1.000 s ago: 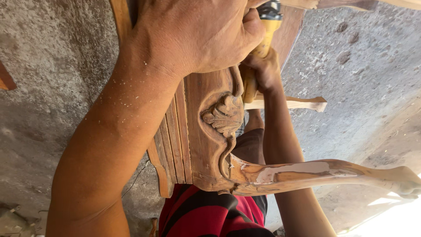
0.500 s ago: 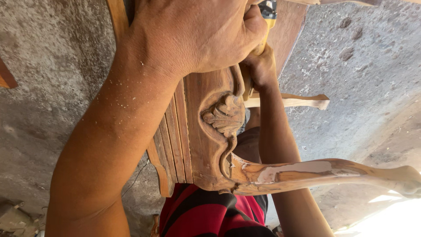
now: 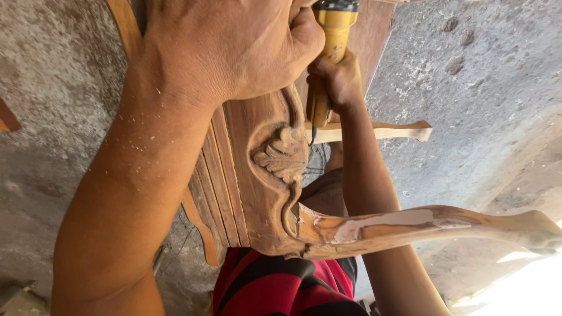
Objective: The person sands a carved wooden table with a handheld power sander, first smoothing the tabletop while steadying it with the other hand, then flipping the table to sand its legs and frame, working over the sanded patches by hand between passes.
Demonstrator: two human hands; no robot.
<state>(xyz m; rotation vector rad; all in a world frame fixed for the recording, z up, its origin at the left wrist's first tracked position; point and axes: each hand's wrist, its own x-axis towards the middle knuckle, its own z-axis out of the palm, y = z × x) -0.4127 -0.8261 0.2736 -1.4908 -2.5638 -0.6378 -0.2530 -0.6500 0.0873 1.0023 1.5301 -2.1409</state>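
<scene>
A carved wooden furniture frame (image 3: pixel 257 175) with a shell-like carving (image 3: pixel 284 153) and a curved leg (image 3: pixel 410 225) fills the middle of the view. My left hand (image 3: pixel 234 47) is closed over the frame's upper part; what lies under the palm is hidden. My right hand (image 3: pixel 336 82) grips the body of a yellow power tool (image 3: pixel 328 58). The tool's lower end sits just above and to the right of the shell carving, and its dark head (image 3: pixel 336 6) touches my left thumb. White filler patches show on the leg.
A second pale wooden leg (image 3: pixel 386 131) sticks out to the right behind my right forearm. Rough grey concrete ground (image 3: pixel 480 88) surrounds the piece. My red and black striped clothing (image 3: pixel 281 287) is at the bottom. Bright sunlight falls at the lower right.
The yellow tool shows more fully beside my left thumb than before. My right hand has shifted slightly along it. My left hand keeps its hold on the frame.
</scene>
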